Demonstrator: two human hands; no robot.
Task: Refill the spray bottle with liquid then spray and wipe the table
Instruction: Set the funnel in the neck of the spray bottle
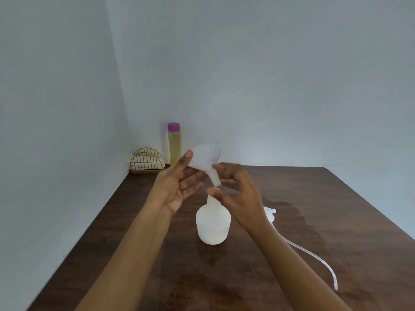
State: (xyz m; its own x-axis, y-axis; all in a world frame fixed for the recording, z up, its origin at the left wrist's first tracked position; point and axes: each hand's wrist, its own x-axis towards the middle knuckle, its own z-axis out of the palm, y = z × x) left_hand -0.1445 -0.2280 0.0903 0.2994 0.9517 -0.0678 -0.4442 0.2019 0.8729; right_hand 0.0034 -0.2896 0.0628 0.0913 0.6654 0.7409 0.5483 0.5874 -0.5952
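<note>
Refilling stage, early: white translucent plastic funnel (205, 159) held tilted above open neck of squat frosted plastic spray bottle (213, 223), standing mid dark wood-grain table (314, 221). Right hand (238, 198) pinches funnel spout; left hand (177, 185) spread wide, fingertip on cone. Sprayer head with clear dip tube (314, 254) lies removed, right. Tall purple-capped bottle of yellowish liquid (174, 144) unopened by wall (pouring, spraying, wiping remain). Gold wire napkin holder (146, 161) in corner.

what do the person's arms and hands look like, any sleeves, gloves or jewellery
Both forearms are bare right to the bottom edge of the picture, with no sleeve in view. The left hand and right hand wear no gloves, and no rings, watch or bracelets show. Fingernails look short and unpainted.
</note>
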